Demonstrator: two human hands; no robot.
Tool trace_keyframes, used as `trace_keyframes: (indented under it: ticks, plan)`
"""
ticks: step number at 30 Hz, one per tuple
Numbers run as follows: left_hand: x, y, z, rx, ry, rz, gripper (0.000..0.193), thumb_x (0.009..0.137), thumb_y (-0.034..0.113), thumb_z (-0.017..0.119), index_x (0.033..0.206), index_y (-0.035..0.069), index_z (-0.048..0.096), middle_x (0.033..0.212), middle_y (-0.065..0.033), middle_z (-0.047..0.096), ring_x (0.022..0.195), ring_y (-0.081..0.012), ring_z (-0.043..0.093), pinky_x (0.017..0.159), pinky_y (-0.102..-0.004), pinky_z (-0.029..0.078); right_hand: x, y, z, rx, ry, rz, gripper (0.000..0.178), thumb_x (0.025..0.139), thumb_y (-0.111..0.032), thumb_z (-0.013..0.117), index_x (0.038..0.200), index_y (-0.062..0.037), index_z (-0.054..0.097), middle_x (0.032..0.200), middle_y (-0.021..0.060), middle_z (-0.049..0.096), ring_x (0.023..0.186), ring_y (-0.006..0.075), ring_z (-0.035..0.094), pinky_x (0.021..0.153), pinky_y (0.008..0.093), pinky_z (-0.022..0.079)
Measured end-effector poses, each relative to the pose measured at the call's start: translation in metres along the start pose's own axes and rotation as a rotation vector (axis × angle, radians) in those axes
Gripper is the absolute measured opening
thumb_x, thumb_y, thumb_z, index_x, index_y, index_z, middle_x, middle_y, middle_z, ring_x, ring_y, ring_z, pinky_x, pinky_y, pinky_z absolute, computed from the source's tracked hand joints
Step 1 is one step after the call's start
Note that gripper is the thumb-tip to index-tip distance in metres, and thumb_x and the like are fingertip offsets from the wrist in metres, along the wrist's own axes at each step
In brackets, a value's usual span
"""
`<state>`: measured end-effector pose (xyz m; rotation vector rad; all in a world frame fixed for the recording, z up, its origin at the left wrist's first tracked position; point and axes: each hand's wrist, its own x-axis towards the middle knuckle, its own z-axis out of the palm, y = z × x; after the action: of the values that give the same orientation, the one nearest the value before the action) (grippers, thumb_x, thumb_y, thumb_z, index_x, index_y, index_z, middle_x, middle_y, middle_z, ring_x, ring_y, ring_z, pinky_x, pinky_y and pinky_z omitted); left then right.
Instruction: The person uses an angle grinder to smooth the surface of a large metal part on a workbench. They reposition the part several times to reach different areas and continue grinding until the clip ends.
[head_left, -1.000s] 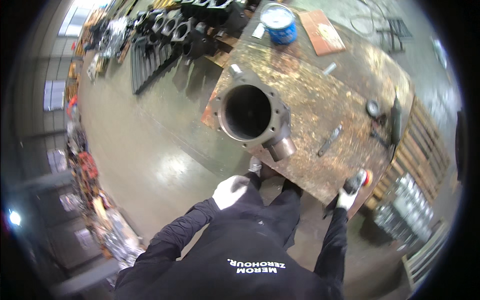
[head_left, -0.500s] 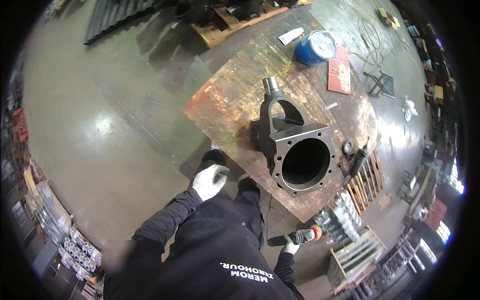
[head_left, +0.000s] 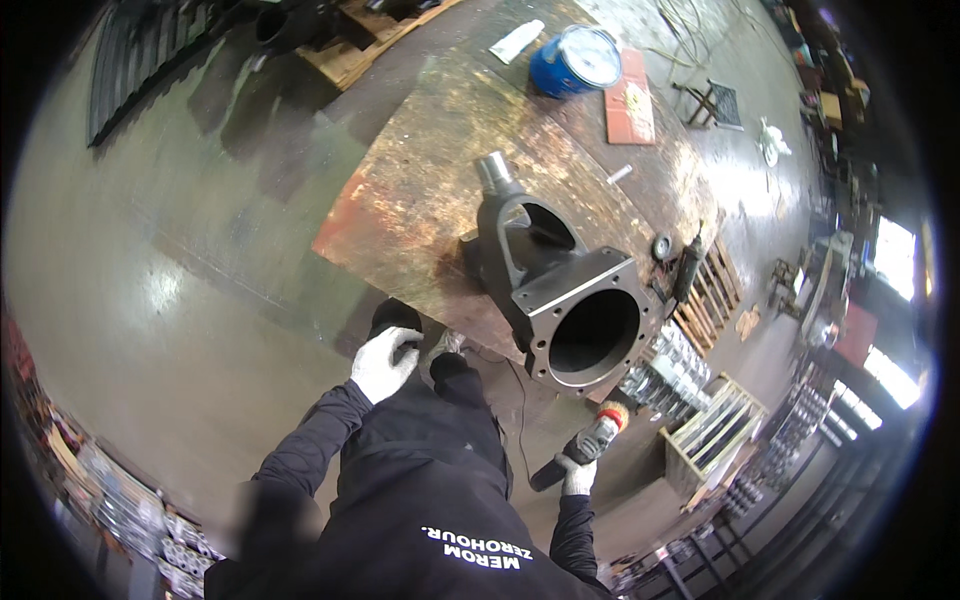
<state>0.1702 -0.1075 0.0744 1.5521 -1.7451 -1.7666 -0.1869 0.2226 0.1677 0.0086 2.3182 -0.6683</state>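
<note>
The housing (head_left: 558,283) stands on the table (head_left: 420,200), grinder (head_left: 596,437) before it, bucket (head_left: 572,65) behind.

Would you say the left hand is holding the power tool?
No, the right hand grips the power tool, apart from the left hand.

Shiny grey floor (head_left: 130,250), bright windows (head_left: 895,258)

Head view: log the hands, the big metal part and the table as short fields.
Left hand: white glove, fingers curled, nothing visible in it
Right hand: white glove, gripping a power tool with a red-and-orange head
Metal part: dark, on the table, wide round opening
Table: stained; also bears a blue bucket, white tube and red board
</note>
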Motion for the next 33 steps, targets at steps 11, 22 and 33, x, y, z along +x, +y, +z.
trace_keyframes:
  ticks: [11, 22, 33]
  plan:
    - [-0.001, 0.008, 0.034, 0.089, -0.089, -0.124, 0.027, 0.089, 0.014, 0.068, 0.115, 0.007, 0.069, 0.105, -0.0141, 0.07, 0.094, -0.031, 0.07, 0.084, -0.0363, 0.056, 0.019, 0.073, 0.011, -0.237, -0.06, -0.012, 0.067, 0.055, -0.004, 0.088, 0.116, -0.0075, 0.061, 0.107, 0.0033, 0.065, 0.099, 0.0217, 0.064, 0.094, 0.0377, 0.053]
    - [-0.01, 0.05, 0.108, 0.214, 0.079, -0.06, 0.026, 0.088, 0.01, 0.065, 0.113, 0.006, 0.068, 0.107, -0.0158, 0.069, 0.098, -0.0342, 0.069, 0.085, -0.0393, 0.055, 0.076, 0.11, -0.018, 0.126, -0.174, 0.232, 0.077, 0.052, 0.006, 0.087, 0.123, -0.0077, 0.06, 0.109, 0.0021, 0.066, 0.1, 0.0222, 0.064, 0.095, 0.0398, 0.053]
    - [0.071, 0.121, 0.05, 0.6, 0.461, 0.405, 0.067, 0.069, -0.006, 0.065, 0.133, 0.011, 0.058, 0.138, -0.0158, 0.055, 0.132, -0.0389, 0.049, 0.112, -0.0478, 0.041, 0.136, 0.06, -0.042, 0.147, -0.351, -0.009, 0.063, 0.055, 0.002, 0.082, 0.114, -0.0053, 0.062, 0.101, 0.0045, 0.067, 0.091, 0.0223, 0.065, 0.088, 0.038, 0.055]
